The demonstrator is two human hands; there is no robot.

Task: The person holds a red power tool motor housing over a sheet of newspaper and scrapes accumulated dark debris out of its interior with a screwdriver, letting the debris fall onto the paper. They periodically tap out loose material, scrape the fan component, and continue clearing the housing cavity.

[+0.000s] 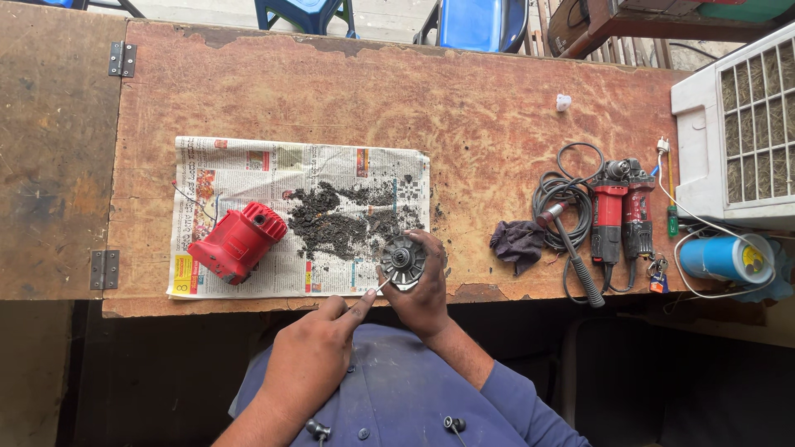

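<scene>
1. Lower centre of the frame: the left hand (308, 364) pinches a thin metal pick (382, 285), fingers closed on it, tip aimed at the part held opposite. The pick's shaft is mostly hidden in the fist.
2. Just right of it, the right hand (424, 290) cups a round finned fan disc (403, 261) from behind, fingers wrapped round its rim, face turned up toward the camera, apparently so the tip can reach between the fins. Its rear side is hidden.
3. Centre: a newspaper sheet (248, 170) covers the worn wooden bench (480, 108), seemingly to catch dirt; a pile of dark debris (339, 215) lies on it.
4. Left on the sheet: a red motor housing (238, 242), lying tilted, open end toward the debris.
5. Right: a dark rag (517, 242), a coiled black cable (563, 199) and two red angle grinders (619, 211) side by side.
6. Far right: a blue cylinder (725, 257), label unreadable, and a white air cooler (741, 124), cut off by the edge.
</scene>
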